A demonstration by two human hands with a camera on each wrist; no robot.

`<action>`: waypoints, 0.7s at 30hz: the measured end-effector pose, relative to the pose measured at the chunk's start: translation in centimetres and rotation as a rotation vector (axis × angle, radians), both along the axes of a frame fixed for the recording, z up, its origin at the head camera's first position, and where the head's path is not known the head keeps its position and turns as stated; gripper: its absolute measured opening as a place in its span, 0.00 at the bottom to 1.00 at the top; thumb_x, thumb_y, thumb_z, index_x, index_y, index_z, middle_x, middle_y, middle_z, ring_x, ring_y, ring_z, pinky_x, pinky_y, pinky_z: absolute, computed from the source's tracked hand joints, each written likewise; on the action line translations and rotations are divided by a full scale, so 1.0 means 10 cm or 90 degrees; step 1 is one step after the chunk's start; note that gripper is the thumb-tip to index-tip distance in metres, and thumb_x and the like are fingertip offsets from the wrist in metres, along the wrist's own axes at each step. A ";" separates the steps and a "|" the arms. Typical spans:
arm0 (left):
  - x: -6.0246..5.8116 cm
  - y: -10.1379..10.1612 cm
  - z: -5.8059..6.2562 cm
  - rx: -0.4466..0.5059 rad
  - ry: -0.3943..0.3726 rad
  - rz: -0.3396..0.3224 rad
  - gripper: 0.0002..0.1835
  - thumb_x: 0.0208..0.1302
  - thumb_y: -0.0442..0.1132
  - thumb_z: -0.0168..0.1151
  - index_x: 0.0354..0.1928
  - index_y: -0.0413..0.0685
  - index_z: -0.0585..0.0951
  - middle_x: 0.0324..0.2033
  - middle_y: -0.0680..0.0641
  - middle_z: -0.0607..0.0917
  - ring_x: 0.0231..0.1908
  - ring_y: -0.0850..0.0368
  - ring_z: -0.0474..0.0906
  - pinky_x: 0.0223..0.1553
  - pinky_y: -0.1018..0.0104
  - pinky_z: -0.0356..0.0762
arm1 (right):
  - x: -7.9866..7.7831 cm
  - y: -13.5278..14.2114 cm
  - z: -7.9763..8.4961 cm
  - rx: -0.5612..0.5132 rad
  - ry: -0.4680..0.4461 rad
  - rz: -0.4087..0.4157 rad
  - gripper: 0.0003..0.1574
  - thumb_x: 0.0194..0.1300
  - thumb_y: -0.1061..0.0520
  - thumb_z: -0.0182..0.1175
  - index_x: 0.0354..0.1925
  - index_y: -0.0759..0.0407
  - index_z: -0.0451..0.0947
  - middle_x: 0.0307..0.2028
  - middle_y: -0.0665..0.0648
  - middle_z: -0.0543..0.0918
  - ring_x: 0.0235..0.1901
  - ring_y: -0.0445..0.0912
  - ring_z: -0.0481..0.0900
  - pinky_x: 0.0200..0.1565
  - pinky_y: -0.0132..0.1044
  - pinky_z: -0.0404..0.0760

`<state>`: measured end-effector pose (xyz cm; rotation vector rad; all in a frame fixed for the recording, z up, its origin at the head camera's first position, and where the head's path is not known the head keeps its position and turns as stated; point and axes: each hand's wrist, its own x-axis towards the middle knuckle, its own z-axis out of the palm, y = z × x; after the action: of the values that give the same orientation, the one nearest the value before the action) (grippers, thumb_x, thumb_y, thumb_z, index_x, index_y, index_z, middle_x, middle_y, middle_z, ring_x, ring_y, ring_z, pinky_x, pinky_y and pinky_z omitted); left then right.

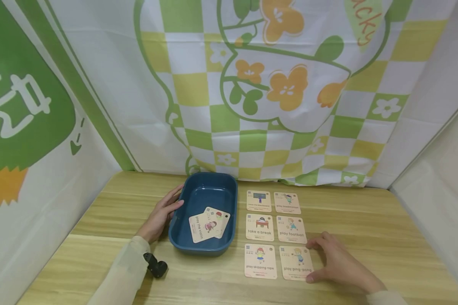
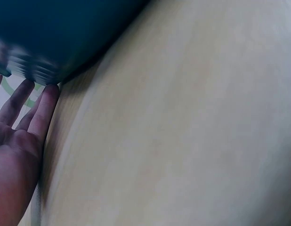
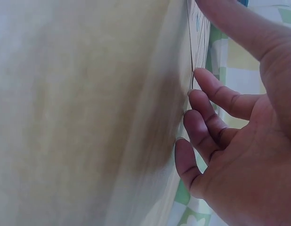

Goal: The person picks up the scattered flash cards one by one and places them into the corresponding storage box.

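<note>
A blue plastic basin point(image 1: 203, 250) stands on the table with two cards inside; the top one, the "play the violin" card point(image 1: 205, 227), partly covers the other. My left hand point(image 1: 162, 214) rests against the basin's left side, its fingers extended in the left wrist view. To the right of the basin, several picture cards lie face up in two columns. At the near right one, the "play ping-pong" card point(image 1: 297, 263), my right hand point(image 1: 337, 264) has its thumb by the lower right corner and its index finger by the upper right corner. The right wrist view shows the other fingertips on the tabletop.
The other laid-out cards include the "play football" card point(image 1: 291, 230), the "take a break" card point(image 1: 259, 227) and the "play skipping rope" card point(image 1: 260, 261). A patterned curtain point(image 1: 252, 140) hangs behind the wooden table point(image 1: 370, 224). A black device point(image 1: 156, 267) is on my left wrist.
</note>
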<state>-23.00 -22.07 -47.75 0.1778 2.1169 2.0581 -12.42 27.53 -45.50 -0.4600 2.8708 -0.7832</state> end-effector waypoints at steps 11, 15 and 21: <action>-0.01 0.00 -0.02 0.008 0.000 0.003 0.35 0.76 0.45 0.56 0.80 0.57 0.57 0.78 0.40 0.53 0.73 0.40 0.59 0.56 0.72 0.71 | -0.04 0.00 0.00 -0.008 0.001 0.002 0.56 0.26 0.32 0.83 0.50 0.58 0.75 0.42 0.50 0.73 0.45 0.46 0.71 0.51 0.48 0.74; -0.01 0.00 -0.03 0.012 -0.001 0.002 0.35 0.76 0.45 0.56 0.80 0.57 0.57 0.78 0.40 0.53 0.73 0.40 0.60 0.56 0.71 0.71 | -0.05 -0.01 0.00 -0.020 -0.011 -0.004 0.54 0.27 0.35 0.84 0.48 0.59 0.73 0.42 0.51 0.73 0.44 0.46 0.70 0.51 0.45 0.74; -0.02 -0.01 -0.03 0.006 0.003 0.002 0.34 0.77 0.43 0.55 0.80 0.57 0.57 0.78 0.39 0.53 0.73 0.40 0.58 0.57 0.71 0.71 | -0.06 -0.01 0.00 -0.037 -0.014 -0.007 0.49 0.29 0.39 0.85 0.44 0.56 0.71 0.39 0.51 0.71 0.41 0.47 0.67 0.46 0.40 0.73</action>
<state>-23.19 -22.14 -48.03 0.1810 2.1115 2.0708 -13.00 27.45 -45.50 -0.4392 2.8384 -0.8707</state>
